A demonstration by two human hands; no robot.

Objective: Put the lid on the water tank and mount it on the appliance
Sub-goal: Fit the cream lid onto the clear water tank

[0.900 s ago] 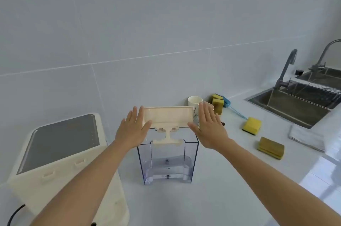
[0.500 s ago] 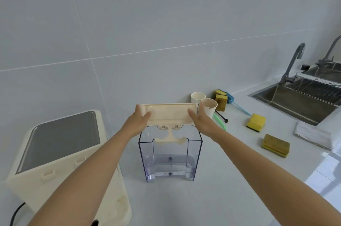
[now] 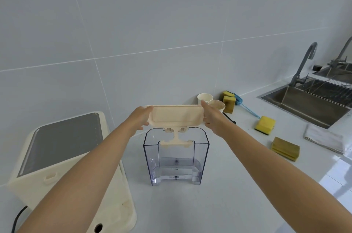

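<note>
since the earlier frames both hands had rotated from flat palms pressing the lid's ends to a pinching hold, and the lid had levelled out and sat a little higher over the tank. left hand (image 3: 140, 119) was closed on the left short end of the lid (image 3: 176, 115), fingers curled under its edge and thumb on top; right hand (image 3: 210, 116) was closed the same way on the right short end. lid's long axis ran left to right between the two hands, roughly level, top face tipped toward the camera. a t-shaped bracket hung from the lid's near long edge, its lower bar at about the height of the notch in the near wall of the clear tank (image 3: 176, 158); could not tell if it touched the wall.

tank stood upright on the white counter (image 3: 238, 204), open top directly below the lid and lined up with it lengthwise, so the coming move looked like a straight drop, both hands equally near. lid not yet seated: far rim of the tank showed below it.

appliance (image 3: 62, 158) sat left of the tank, near the left forearm, apart from the tank. two cups (image 3: 210, 100) stood behind the right hand; sponges (image 3: 265, 125) and sink (image 3: 308, 102) further right, well apart.
</note>
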